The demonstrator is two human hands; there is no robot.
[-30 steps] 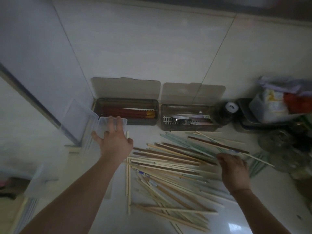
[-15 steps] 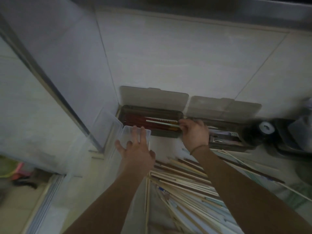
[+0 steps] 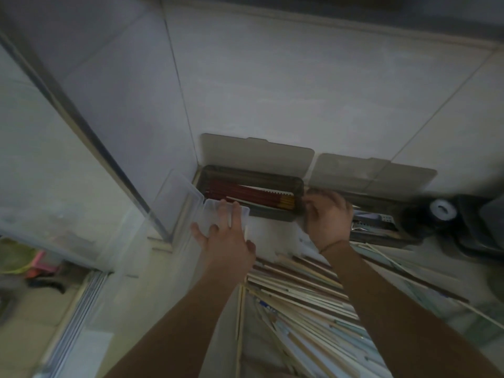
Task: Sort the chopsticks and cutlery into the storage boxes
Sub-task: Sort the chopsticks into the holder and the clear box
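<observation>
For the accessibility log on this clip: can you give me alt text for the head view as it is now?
A person's right hand reaches to the right end of an open grey box of red chopsticks, while the left hand rests spread on a clear plastic box. Loose chopsticks lie piled on the counter below, with a second open grey box to the right.

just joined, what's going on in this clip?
A person is sorting chopsticks. The left hand rests on a clear plastic box. The right hand sits at the right end of the dark open storage box holding red chopsticks; its grip is blurred. A pile of pale loose chopsticks remains unsorted.
</observation>
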